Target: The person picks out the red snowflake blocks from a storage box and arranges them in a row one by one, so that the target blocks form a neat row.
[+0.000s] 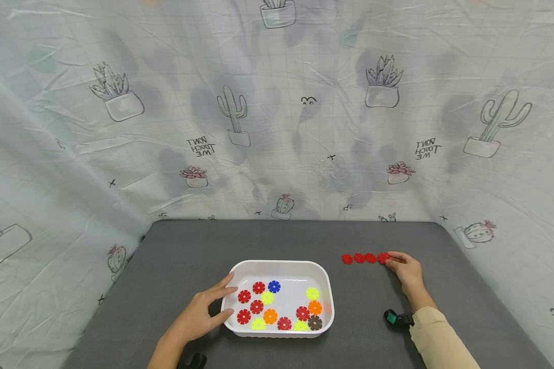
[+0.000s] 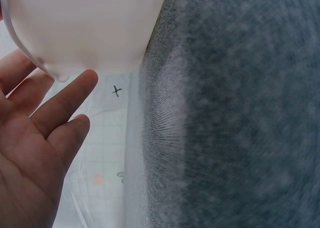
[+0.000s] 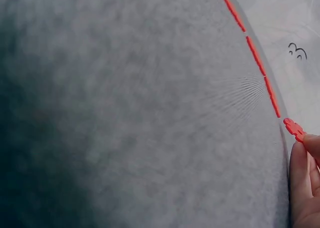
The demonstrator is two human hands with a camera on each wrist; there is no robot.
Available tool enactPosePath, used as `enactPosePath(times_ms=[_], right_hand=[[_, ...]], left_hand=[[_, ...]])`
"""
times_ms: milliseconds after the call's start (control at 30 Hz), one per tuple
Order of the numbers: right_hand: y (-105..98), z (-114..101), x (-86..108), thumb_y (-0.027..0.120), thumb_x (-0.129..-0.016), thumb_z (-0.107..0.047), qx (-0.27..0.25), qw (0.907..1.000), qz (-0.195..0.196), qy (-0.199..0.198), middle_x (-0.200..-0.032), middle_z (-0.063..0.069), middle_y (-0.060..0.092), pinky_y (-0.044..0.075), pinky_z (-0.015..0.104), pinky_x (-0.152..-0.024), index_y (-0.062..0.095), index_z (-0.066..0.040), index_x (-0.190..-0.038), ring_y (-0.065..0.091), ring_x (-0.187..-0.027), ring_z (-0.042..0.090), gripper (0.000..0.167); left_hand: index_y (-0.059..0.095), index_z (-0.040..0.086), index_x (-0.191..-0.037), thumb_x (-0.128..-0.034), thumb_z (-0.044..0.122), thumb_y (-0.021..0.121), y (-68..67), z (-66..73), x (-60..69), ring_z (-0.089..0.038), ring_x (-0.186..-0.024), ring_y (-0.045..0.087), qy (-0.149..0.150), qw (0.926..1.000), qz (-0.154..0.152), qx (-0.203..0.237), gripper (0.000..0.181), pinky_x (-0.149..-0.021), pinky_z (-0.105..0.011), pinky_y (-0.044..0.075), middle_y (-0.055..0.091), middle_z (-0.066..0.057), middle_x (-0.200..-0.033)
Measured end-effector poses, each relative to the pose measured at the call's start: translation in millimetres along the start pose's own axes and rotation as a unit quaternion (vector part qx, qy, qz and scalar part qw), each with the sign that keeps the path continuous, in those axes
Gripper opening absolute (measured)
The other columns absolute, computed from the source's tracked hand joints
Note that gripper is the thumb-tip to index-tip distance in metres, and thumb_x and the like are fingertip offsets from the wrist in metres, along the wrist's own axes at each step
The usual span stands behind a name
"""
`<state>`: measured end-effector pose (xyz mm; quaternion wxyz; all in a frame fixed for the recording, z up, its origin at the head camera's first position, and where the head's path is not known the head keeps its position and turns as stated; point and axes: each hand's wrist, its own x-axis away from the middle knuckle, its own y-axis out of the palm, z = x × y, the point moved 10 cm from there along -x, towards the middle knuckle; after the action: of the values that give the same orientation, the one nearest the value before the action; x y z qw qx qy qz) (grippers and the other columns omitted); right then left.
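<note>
Red disc [image 1: 382, 258] in the right grip [image 1: 407, 270] — one edge behind the thumb [image 3: 313, 145].

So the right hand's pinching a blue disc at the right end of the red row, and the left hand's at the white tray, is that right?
Not quite: the disc pinched by the right hand is red, not blue, as the head view shows. The left hand is indeed at the white tray.

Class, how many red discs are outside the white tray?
4. The leftmost disc, second disc and third disc lie in a row on the grey table; the right hand pinches the fourth disc at the row's right end.
</note>
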<state>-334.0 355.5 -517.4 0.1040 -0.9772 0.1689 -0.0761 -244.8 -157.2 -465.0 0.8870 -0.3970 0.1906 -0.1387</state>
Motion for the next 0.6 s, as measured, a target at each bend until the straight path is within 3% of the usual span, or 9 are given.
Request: enactPosePath(times_ms=[200,300,433,500,600], right_hand=[[1.4,-2.2,-3.8,0.061,-0.088,0.0,0.064,0.9977,0.005,-0.025,-0.081,-0.01,0.065,0.048,0.01,-0.064,0.054,0.013,-0.124,0.054,-0.068,-0.011,0.038],[1.5,-5.5,-3.3,0.061,-0.088,-0.002,0.104,0.9937,0.011,-0.04,-0.091,0.006,0.069,0.046,0.009,-0.062,0.056,0.012,-0.122,0.051,-0.067,-0.012,0.037],[3.4,-9.0,-0.7,0.06,-0.089,-0.004,0.145,0.9881,0.014,-0.051,-0.111,0.028,0.063,0.044,0.009,-0.061,0.056,0.011,-0.123,0.047,-0.068,-0.013,0.037],[3.6,-10.2,-0.1,0.06,-0.089,-0.004,0.155,0.9864,0.018,-0.053,-0.116,0.031,0.06,0.044,0.009,-0.061,0.056,0.011,-0.123,0.048,-0.071,-0.01,0.038],[3.0,-10.4,-0.2,0.06,-0.088,-0.004,0.162,0.9852,0.026,-0.051,-0.119,0.033,0.058,0.042,0.009,-0.061,0.055,0.011,-0.123,0.061,-0.083,0.012,0.039]], left_hand=[[0.063,0.016,-0.126,-0.0838,0.03,0.069,0.6,-0.9,0.2,-0.025,-0.128,0.049,0.002,1.0,-0.003,0.006,0.046,-0.097,-0.05,0.046,0.043,0.0,-0.147],[0.063,0.015,-0.126,-0.0835,0.029,0.07,-0.5,-0.6,-0.1,-0.026,-0.128,0.049,0.005,0.9999,0.001,0.009,0.046,-0.097,-0.05,0.046,0.043,0.0,-0.147],[0.063,0.014,-0.126,-0.0831,0.028,0.07,-1.3,0.3,-0.2,-0.026,-0.128,0.049,0.007,0.9999,0.003,0.012,0.045,-0.097,-0.052,0.046,0.044,-0.001,-0.147],[0.063,0.015,-0.126,-0.0832,0.028,0.069,-0.7,0.3,0.0,-0.026,-0.128,0.05,0.003,0.9999,0.002,0.011,0.045,-0.097,-0.052,0.046,0.044,0.0,-0.147],[0.063,0.016,-0.126,-0.0831,0.029,0.069,0.0,-0.2,0.7,-0.025,-0.128,0.05,-0.003,0.9999,0.002,0.012,0.045,-0.097,-0.053,0.046,0.044,0.001,-0.147]])
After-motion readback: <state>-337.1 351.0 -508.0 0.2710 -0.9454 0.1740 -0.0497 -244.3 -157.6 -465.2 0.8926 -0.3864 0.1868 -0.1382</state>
